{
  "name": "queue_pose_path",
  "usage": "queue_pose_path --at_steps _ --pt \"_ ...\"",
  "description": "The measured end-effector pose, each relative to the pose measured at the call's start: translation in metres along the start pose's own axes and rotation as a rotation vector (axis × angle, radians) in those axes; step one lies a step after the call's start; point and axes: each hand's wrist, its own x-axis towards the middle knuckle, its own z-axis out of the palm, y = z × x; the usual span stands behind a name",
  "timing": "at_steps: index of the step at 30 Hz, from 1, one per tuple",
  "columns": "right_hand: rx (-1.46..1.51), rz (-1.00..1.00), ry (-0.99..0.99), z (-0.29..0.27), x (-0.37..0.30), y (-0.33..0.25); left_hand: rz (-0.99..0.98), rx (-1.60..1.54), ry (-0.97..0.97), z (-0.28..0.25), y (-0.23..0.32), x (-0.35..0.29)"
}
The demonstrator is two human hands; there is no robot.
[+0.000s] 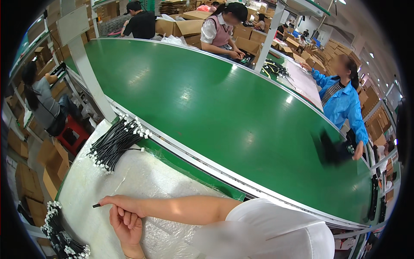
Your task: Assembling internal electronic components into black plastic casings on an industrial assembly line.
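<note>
My right hand (123, 203) reaches across from the right over the white wrapped work surface (172, 183). At its index fingertip sticks out a small black piece (96, 206), too small to name. My left hand (126, 225) comes up from the lower edge, right below and touching the right one. Its fingers are curled, and anything inside them is hidden. Beyond both hands lies a bundle of black cables with white connectors (116, 144). A second bundle of such cables (60, 231) lies at the surface's near left edge.
A green conveyor belt (207, 112) with a metal rail runs past the surface. Across it, a person in blue (343, 101) holds a blurred black object (334, 149) over the belt. Another person (222, 32) works by cardboard boxes. A metal post (88, 64) rises at the left.
</note>
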Motion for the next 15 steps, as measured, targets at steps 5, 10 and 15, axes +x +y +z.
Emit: queue_pose_path --at_steps 5,10,15 --pt "-0.004 -0.008 0.023 -0.001 0.005 0.004 -0.001 -0.017 0.020 0.000 0.000 0.000" --pt "0.013 0.002 -0.044 -0.003 0.008 0.005 0.006 -0.035 0.040 -0.003 0.001 0.000" --pt "0.004 -0.034 -0.016 -0.001 0.006 0.003 0.007 -0.059 0.040 -0.010 0.002 0.002"
